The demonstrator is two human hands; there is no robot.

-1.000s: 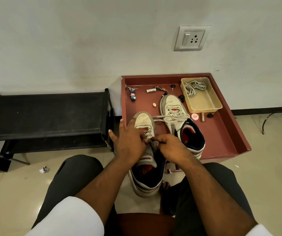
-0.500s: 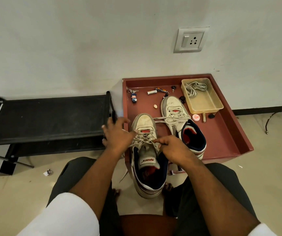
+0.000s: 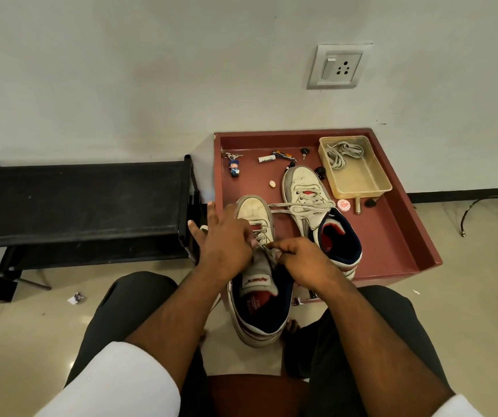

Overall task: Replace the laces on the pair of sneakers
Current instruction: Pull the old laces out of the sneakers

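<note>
The near sneaker [image 3: 259, 284] is held between the knees, its toe resting on the edge of the red tray [image 3: 392, 245]. The left hand [image 3: 226, 251], seen half a second ago drawn out to the side with the lace [image 3: 261, 237] taut, is now brought back over the eyelets, its thumb and forefinger apparently pinched on the lace and the other fingers spread apart. The right hand [image 3: 304, 260] is kept at the tongue, its fingers curled and pinched on the other strand. A pull-through is judged complete and the next eyelet begun. The second sneaker [image 3: 310, 203] is left in the tray, lace loose, beside a tub [image 3: 371, 188] holding a spare lace [image 3: 342, 153].
</note>
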